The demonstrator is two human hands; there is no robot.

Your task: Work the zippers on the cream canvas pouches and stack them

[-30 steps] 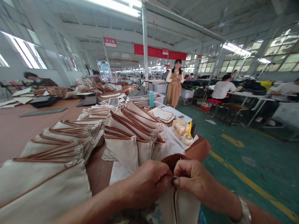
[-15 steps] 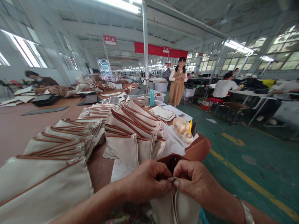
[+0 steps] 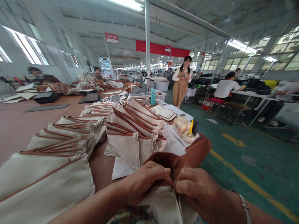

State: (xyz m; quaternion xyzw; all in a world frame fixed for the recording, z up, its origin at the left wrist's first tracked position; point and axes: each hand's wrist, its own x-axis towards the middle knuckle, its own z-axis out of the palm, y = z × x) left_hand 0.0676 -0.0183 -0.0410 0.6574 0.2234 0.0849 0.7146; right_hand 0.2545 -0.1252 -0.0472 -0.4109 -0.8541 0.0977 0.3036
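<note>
My left hand (image 3: pixel 147 182) is closed on the left edge of a cream bag piece (image 3: pixel 161 203) with a brown inner side, its thumb lying along the top. On the other edge, my right hand (image 3: pixel 198 186) is closed, fingers curled and knuckles up. Between the two hands the brown side opens into a curved fold. A seam runs down the cream front below them; the fingertips are partly hidden inside. Just beyond my hands stands a stack of folded cream pieces with brown edging (image 3: pixel 123 146).
More cream pieces (image 3: pixel 58 174) fan out along the left of the brown table (image 3: pixel 98 174). A glue container (image 3: pixel 182 126) with a yellow-handled tool (image 3: pixel 191 127) sits near the right edge. Behind are a teal bottle (image 3: pixel 153 97) and a standing person (image 3: pixel 182 81). Green floor lies right.
My hands have moved apart from their pinch at the seam top. The bag piece is spread wider, showing more brown inside. The standing person has shifted slightly right in view.
</note>
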